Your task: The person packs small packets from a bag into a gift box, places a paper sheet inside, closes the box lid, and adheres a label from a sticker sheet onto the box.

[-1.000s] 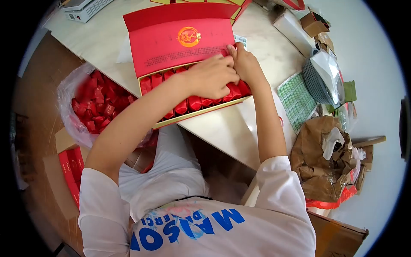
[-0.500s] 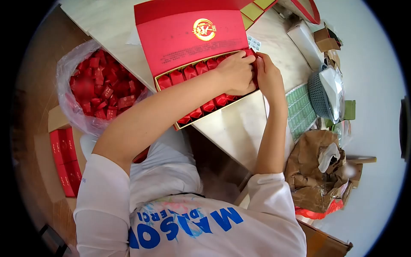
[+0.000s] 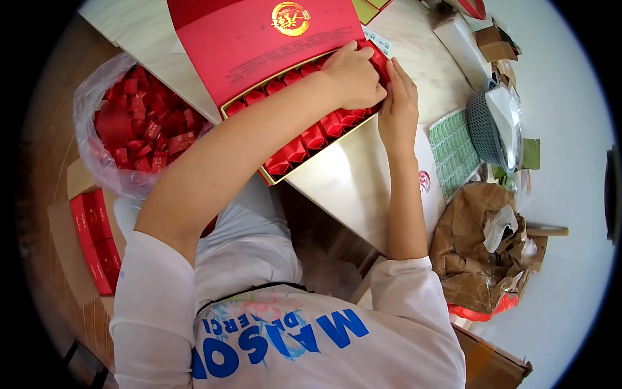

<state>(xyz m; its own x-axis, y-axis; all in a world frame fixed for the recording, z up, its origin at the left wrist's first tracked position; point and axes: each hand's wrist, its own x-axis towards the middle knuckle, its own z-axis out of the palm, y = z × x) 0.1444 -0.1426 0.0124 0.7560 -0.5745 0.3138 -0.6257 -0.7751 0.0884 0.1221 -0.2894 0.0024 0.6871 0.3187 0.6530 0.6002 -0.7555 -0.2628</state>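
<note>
A red gift box [image 3: 249, 48] with a gold emblem inside its raised lid lies on the table, turned at an angle. Rows of shiny red wrapped packets [image 3: 313, 136] fill its gold-edged tray. My left hand [image 3: 355, 76] reaches across the rows to the right end, its fingers bent over a red packet [image 3: 378, 59] there; the hand hides part of that packet. Against the box's right end rests my right hand [image 3: 399, 107], fingers stretched out and close together, thumb side towards the packets. My left forearm covers the middle of the tray.
At left, a clear plastic bag [image 3: 87, 110] holds many loose red packets. Below it, a cardboard carton [image 3: 58, 240] contains red boxes. On the right are green label sheets [image 3: 455, 152], a grey basket [image 3: 484, 133] and crumpled brown paper [image 3: 476, 249]. The table edge [image 3: 337, 227] runs diagonally.
The gift box and both hands sit further up and left in view. My left hand has shifted towards the tray's far right corner. My right hand's fingers look straighter than before.
</note>
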